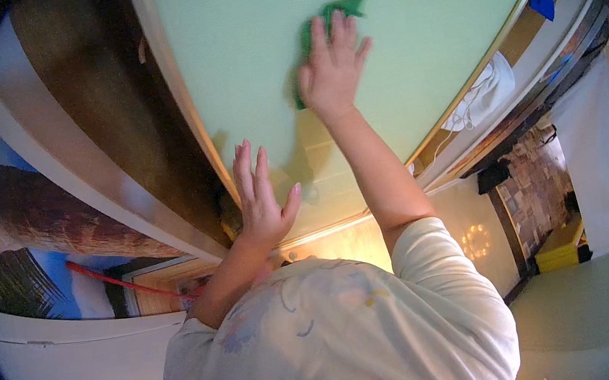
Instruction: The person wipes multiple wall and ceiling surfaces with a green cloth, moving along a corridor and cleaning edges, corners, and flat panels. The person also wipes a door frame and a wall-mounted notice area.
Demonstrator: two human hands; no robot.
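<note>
My right hand (333, 68) lies flat with its fingers a little apart over a crumpled green cloth (354, 6), pressing it against a pale green panel (239, 43). Some of the cloth sticks out past the fingertips and beside the wrist; the rest is hidden under the palm. Slight blur covers this hand and the cloth. My left hand (261, 198) is raised near the panel's lower left edge, fingers apart and nothing in them. Whether it touches the panel I cannot tell. A narrow gold-coloured trim (475, 84) borders the panel on the right.
Beyond the right trim are a crumpled white item (490, 87) with a thin cord and a small blue item (542, 4). A red strip (121, 284) runs at lower left, near a picture of palm leaves (11, 283). A yellow box (560, 249) stands at far right, by white sheeting (603, 156).
</note>
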